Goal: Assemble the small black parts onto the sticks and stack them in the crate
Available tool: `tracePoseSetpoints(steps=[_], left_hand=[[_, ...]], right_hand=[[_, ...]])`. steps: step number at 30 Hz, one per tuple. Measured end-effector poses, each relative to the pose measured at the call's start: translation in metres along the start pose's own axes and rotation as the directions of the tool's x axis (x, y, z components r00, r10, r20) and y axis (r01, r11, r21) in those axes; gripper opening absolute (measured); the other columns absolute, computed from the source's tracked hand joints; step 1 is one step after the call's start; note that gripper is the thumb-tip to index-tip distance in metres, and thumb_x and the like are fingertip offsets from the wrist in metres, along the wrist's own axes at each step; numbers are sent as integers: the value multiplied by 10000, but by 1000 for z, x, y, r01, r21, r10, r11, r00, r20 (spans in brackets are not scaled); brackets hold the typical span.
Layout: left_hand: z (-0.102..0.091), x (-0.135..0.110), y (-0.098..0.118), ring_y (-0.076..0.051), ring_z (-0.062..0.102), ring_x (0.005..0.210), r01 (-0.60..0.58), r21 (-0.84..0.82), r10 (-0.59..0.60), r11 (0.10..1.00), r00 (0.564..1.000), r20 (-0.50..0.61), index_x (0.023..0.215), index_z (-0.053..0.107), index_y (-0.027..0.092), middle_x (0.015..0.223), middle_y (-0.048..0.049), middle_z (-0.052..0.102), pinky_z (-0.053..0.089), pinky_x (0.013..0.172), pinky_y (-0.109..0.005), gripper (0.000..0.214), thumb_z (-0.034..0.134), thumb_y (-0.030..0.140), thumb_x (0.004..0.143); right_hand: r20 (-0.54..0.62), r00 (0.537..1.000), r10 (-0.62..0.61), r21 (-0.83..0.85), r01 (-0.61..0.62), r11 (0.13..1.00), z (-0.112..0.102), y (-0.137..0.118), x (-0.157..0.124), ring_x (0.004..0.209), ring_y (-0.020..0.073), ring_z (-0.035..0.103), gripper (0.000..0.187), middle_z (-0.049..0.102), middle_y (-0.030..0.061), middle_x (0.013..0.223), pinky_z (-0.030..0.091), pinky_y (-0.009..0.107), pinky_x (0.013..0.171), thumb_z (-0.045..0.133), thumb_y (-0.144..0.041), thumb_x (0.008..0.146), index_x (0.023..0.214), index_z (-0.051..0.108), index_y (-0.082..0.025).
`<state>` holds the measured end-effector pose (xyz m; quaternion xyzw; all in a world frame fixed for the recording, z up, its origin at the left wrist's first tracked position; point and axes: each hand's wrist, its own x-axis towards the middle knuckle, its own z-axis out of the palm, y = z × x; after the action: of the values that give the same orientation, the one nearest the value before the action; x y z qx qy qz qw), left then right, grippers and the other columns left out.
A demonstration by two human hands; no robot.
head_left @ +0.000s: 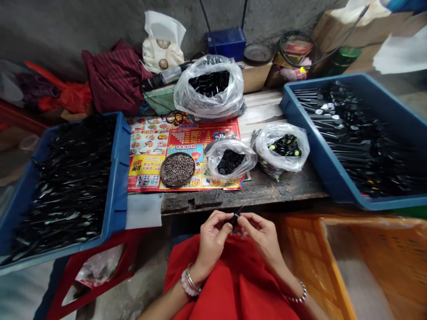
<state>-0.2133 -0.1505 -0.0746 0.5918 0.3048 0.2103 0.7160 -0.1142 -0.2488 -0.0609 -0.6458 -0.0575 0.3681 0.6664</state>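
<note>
Just in front of the bench edge, my left hand [216,235] and my right hand [258,231] meet over a red garment. Both are closed, with fingertips pinching a small black plastic part [236,217] between them. Fingers cover most of the part, so its exact kind does not show. Beyond the hands, a round dish of small metal screws [178,170] rests on a colourful printed flyer [147,153]. Beside it stand a clear bag of small black pieces [213,155] and another bag of black pieces with yellow-green dots [273,162].
A blue bin [122,178] heaped with long black parts is at left, another blue bin [353,189] of black parts at right. A large clear bag [187,100] of black pieces stands at the back. An orange crate [316,258] sits at lower right, a red stool [131,253] at lower left.
</note>
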Motion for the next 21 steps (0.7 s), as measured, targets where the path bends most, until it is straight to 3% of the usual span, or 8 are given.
tracePoseSetpoints(steps=[4, 8, 11, 16, 21], left_hand=[[1, 0, 1, -171, 607, 762, 46, -52, -46, 998, 999, 5, 945, 736, 167, 914, -62, 630, 527, 628, -253, 197, 716, 312, 813], [2, 1, 3, -183, 622, 809, 78, -79, -78, 994, 997, -7, 920, 730, 170, 906, -57, 643, 537, 681, -264, 189, 733, 309, 792], [3, 0, 4, -136, 592, 681, 137, -114, -138, 984, 990, -2, 925, 727, 167, 898, -45, 638, 501, 588, -230, 213, 746, 319, 778], [5, -1, 6, -93, 558, 579, 200, -141, -200, 970, 980, 12, 913, 724, 149, 841, -25, 621, 424, 510, -205, 223, 757, 307, 759], [7, -1, 7, -94, 550, 553, 270, -181, -270, 946, 962, 26, 928, 697, 128, 691, -6, 625, 388, 508, -198, 276, 772, 320, 744]], right_hand=[[96, 995, -28, -47, 32, 998, -4, 1, 1, 459, 157, 573, 451, 644, 36, 550, 491, 250, 440, 712, -590, 788, 709, 713, -146], [159, 986, -44, -96, 59, 994, -10, 9, 2, 496, 141, 559, 420, 650, 24, 611, 483, 246, 494, 749, -559, 769, 791, 718, -141], [180, 983, -26, -106, 46, 993, -12, 12, 3, 499, 136, 553, 415, 655, 23, 623, 467, 243, 496, 753, -549, 769, 816, 726, -137], [30, 999, -14, 8, 14, 1000, -9, 11, 6, 469, 140, 551, 435, 636, 4, 605, 480, 251, 469, 767, -541, 753, 917, 720, -141], [1, 999, -32, -15, 32, 999, -13, 10, 9, 489, 137, 554, 379, 639, 8, 630, 488, 247, 484, 762, -489, 782, 927, 717, -141]])
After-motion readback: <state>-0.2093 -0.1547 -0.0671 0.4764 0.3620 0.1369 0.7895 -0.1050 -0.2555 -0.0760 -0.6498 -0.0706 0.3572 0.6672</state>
